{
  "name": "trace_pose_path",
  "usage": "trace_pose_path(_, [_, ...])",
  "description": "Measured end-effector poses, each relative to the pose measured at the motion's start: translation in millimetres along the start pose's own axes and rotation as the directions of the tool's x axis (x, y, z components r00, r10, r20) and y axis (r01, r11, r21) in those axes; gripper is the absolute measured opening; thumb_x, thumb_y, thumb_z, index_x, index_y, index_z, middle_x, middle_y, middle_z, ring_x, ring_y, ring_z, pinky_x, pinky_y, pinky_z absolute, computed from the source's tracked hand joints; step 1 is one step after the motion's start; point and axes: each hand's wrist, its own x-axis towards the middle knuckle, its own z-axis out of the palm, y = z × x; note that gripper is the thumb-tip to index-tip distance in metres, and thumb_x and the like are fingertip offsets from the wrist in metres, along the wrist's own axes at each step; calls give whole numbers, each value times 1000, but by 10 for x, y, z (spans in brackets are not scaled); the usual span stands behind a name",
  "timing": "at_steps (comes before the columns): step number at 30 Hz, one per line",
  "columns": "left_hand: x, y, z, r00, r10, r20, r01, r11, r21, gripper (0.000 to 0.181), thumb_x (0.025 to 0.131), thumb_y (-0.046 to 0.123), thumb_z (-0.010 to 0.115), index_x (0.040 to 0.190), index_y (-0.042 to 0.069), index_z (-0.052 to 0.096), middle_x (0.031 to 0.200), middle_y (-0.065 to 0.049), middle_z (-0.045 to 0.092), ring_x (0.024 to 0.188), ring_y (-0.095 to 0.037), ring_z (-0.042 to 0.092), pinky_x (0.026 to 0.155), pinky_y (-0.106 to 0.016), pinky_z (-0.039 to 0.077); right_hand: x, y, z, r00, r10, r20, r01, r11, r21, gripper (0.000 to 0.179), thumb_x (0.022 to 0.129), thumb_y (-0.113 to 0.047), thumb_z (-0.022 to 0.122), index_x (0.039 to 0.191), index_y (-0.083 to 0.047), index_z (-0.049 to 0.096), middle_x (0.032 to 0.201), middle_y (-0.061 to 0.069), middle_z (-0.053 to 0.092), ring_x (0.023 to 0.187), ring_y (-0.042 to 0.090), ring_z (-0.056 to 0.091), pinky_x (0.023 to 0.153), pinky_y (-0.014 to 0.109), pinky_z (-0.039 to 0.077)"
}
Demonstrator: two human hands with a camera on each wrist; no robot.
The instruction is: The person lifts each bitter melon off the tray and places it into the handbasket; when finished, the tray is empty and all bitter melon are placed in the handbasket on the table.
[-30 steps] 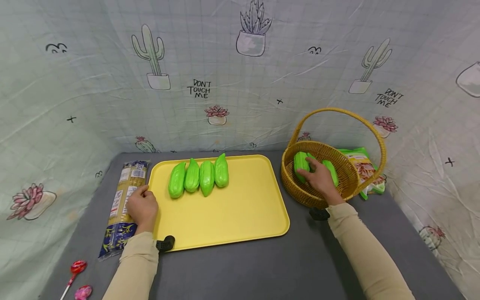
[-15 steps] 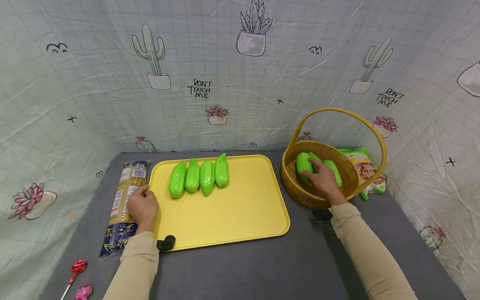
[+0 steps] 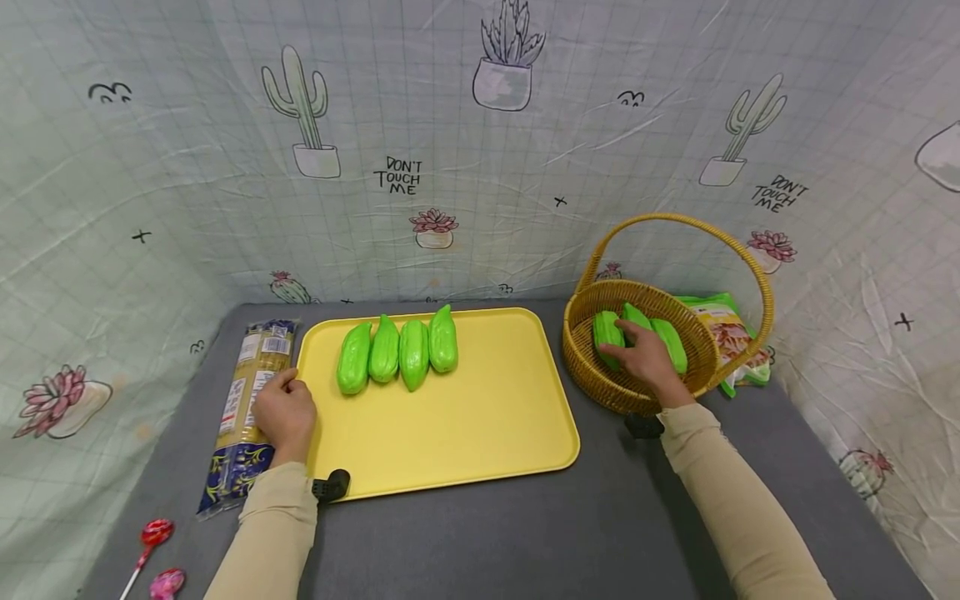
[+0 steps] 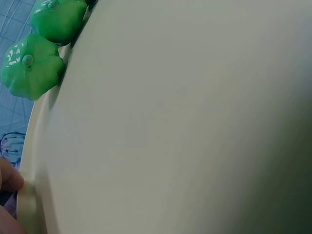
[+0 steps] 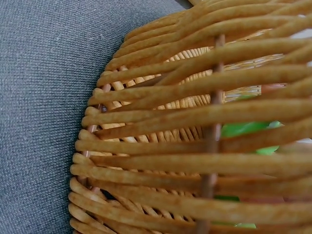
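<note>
My left hand (image 3: 285, 415) is at the left rim of the yellow tray (image 3: 480, 433), fingers curled and gripping the edge; in the left wrist view, fingertips (image 4: 10, 176) touch the rim. Several glossy green ridged gourds (image 3: 414, 354) lie side by side along the tray's back left. My right hand (image 3: 648, 358) reaches into the wicker basket (image 3: 585, 375) and pinches a green gourd (image 3: 606, 329) on the left. Two more gourds, a middle one (image 3: 636, 315) and a right one (image 3: 671, 343), lie beside it. The right wrist view shows mainly basket weave (image 5: 156, 161), with the hand largely hidden.
A blue-ended pasta packet (image 3: 247, 400) lies left of the tray. A red lollipop (image 3: 156, 533) and a pink one (image 3: 167, 583) are at front left. Behind the basket is a green food packet (image 3: 731, 333). The basket's tall handle (image 3: 675, 220) arches over it. Printed cloth hangs behind.
My right hand has shifted slightly right with the left gourd, which now sits a little lower. The middle gourd shows more, and the right one has moved slightly right. My left hand has stayed put.
</note>
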Motion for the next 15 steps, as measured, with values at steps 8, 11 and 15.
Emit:
trace_pose_path(8, [-10, 14, 2, 1000, 16, -8, -16, 1000, -6, 35, 99, 4, 45, 122, -6, 70, 124, -30, 69, 117, -48, 62, 103, -59, 48, -5, -25, -13, 1000, 14, 23, -13, 1000, -14, 75, 101, -33, 63, 160, 0, 29, 161, 32, 31, 146, 51, 34, 113, 63, 39])
trace_pose_path(11, [-11, 16, 5, 1000, 18, -13, -18, 1000, -6, 35, 99, 4, 45, 121, -7, 70, 123, -30, 69, 116, -48, 62, 104, -58, 48, -6, -26, -10, 1000, 17, 21, -16, 1000, -22, 75, 101, -32, 63, 159, 0, 29, 161, 33, 32, 145, 51, 35, 112, 63, 40])
trace_pose_path(15, [-12, 12, 4, 1000, 11, -12, -11, 1000, -8, 35, 100, 4, 45, 122, -7, 70, 124, -29, 68, 116, -48, 62, 104, -58, 47, -5, -15, 12, 1000, 6, 3, -6, 999, -35, 72, 101, -29, 62, 159, 1, 30, 159, 34, 33, 144, 52, 37, 112, 63, 40])
